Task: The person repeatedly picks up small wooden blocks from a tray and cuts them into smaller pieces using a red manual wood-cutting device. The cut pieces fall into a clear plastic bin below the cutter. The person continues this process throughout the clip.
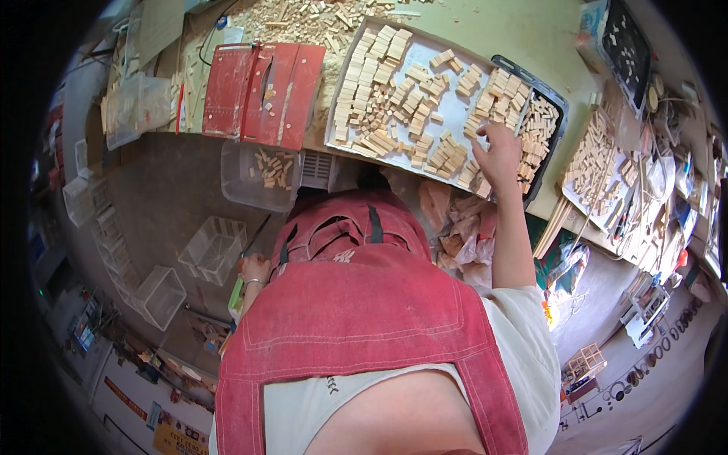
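My right hand [500, 155] reaches over the right part of a shallow white tray [428, 67] on the bench. Its thumb and fingers are bent toward each other at the small wooden blocks [449, 154]; what lies between the fingertips is too small to make out. Many blocks stand in tight rows along the tray's left side, with looser clusters in the middle. Down at my left side is my left hand [255, 268], a bracelet on its wrist. Its fingers are mostly hidden, beside a bright green object [236, 297].
A black tray [561, 114] of loose blocks adjoins the white tray's right side. To the left lies a red board fixture [262, 95] near heaped offcuts [303, 19]. Below the bench edge sits a clear bin [243, 178] with some blocks. White crates [214, 246] stand on the floor.
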Available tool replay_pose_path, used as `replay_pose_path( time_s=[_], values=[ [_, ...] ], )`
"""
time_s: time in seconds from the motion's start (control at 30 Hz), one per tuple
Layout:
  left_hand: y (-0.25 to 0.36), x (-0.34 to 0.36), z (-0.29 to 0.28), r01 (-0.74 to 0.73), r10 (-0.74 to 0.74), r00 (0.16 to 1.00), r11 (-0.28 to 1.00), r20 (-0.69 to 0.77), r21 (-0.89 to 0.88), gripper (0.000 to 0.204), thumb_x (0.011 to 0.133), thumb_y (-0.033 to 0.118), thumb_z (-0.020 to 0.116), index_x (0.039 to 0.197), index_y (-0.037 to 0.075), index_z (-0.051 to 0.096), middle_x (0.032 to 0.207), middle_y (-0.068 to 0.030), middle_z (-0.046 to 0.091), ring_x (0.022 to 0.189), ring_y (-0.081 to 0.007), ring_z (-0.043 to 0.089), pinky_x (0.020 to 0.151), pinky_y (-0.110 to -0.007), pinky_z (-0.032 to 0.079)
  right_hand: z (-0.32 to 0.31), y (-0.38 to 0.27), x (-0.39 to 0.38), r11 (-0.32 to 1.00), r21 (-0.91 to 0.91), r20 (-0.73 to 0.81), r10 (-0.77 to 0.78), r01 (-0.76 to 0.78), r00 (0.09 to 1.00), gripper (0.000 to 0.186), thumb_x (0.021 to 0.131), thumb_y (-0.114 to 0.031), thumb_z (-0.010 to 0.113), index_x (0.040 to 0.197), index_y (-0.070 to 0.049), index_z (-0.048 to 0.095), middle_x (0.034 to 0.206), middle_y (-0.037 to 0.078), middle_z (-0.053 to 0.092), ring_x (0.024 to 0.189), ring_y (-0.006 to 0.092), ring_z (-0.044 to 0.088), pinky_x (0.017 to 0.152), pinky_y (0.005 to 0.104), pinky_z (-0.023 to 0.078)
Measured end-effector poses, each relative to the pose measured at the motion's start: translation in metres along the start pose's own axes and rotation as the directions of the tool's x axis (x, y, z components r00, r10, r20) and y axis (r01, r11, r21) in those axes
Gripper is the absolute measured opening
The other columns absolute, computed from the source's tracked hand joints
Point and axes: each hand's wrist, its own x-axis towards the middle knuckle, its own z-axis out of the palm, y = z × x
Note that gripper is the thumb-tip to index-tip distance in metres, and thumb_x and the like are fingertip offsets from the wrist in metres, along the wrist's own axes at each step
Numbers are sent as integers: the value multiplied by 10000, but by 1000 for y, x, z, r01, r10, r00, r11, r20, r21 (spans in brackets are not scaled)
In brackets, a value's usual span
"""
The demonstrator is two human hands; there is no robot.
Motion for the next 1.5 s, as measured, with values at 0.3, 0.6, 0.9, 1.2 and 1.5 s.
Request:
replay_pose_path(
  time_s=[0.3, 0.6, 0.9, 1.2, 1.5],
  values=[
    [17, -12, -12, 14, -14, 1000, 1000, 12, -21, 390, 864, 371, 734, 1192, 166, 782, 1329, -177, 672, 1245, -407, 653, 1066, -543, 518, 41, -59, -55, 996, 8, -61, -89, 90, 994, 198, 787, -181, 760, 958, -106, 694, 949, 98, 623, 945, 332, 610, 828, 474, 450],
    [8, -7, -11, -11, 11, 1000, 1000, -28, -18, 385, 848, 370, 720, 1169, 166, 779, 1320, -178, 675, 1255, -403, 648, 1061, -529, 515, 60, -66, -54, 992, -123, -65, -43, 35, 997, 195, 779, -174, 747, 945, -103, 674, 969, 99, 623, 978, 328, 609, 841, 478, 456],
    [7, -8, 0, -9, 9, 1000, 1000, 11, -9, 408, 872, 368, 728, 1222, 160, 758, 1349, -187, 656, 1266, -412, 639, 1066, -536, 517, 55, -66, -52, 996, -81, -121, -32, 22, 992, 201, 758, -157, 733, 939, -102, 666, 946, 105, 624, 936, 336, 608, 826, 486, 453],
    [13, -13, -5, -4, 4, 1000, 1000, -8, -25, 419, 866, 348, 748, 1224, 130, 760, 1346, -184, 656, 1253, -407, 643, 1066, -524, 520, 23, -11, -15, 994, -105, -123, 28, -41, 992, 190, 801, -154, 758, 967, -95, 688, 991, 118, 660, 1004, 350, 636, 849, 479, 459],
    [4, -13, -1, 2, -1, 1000, 999, 18, -38, 413, 867, 349, 743, 1219, 134, 764, 1338, -188, 662, 1248, -418, 647, 1064, -533, 526, 36, 2, -3, 998, -62, -64, 20, -24, 998, 251, 807, -146, 757, 1040, -87, 684, 1025, 129, 668, 1045, 374, 640, 876, 505, 471]
  ],
)
